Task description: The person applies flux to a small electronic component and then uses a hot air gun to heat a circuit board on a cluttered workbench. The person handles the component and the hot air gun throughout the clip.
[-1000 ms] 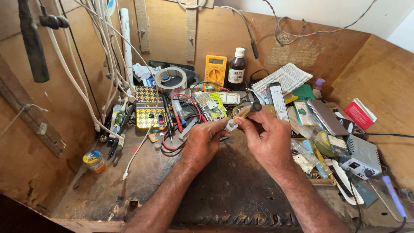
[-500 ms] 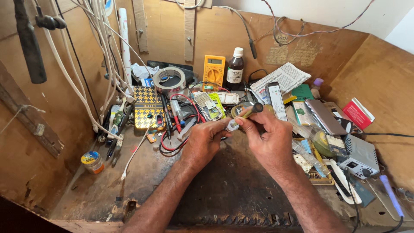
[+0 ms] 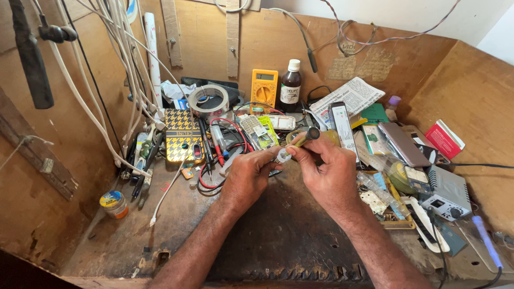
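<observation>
Wooden workbench [image 3: 160, 235] filled the view, boxed in by plywood walls on the left, far and right sides, dark worn patch in the near middle. White cables [image 3: 115, 80] hung down the left wall and trailed onto the bench. Far side was cluttered: folded newspaper [image 3: 348, 96] against the back wall, yellow multimeter [image 3: 264, 90] standing upright, dark brown bottle [image 3: 290, 88] with white cap just right of it, roll of tape [image 3: 209, 101] left of the meter, yellow-and-black patterned case [image 3: 183, 136] lying flat near the cables. Right side had a grey box-shaped device [image 3: 447, 192], a red-and-white box [image 3: 444, 138] further back and a blue-handled tool [image 3: 484, 241] at the near right edge. Small round tin [image 3: 114, 203] sat alone near left. Both hands met over the middle of the bench, close together. Left hand [image 3: 247, 179] was curled, fingertips pinched on the small clear part [image 3: 282, 156] held between the two hands, above the bench and just near of the clutter. Right hand [image 3: 326, 174] was closed around a thin yellowish tool [image 3: 305, 138] with a dark tip, held tilted, its lower end right at the clear part. Couldn't tell if the tool end was inside the part or just touching it, too small. Red and black leads [image 3: 206, 179] lay looped on the bench just left of the left hand.
</observation>
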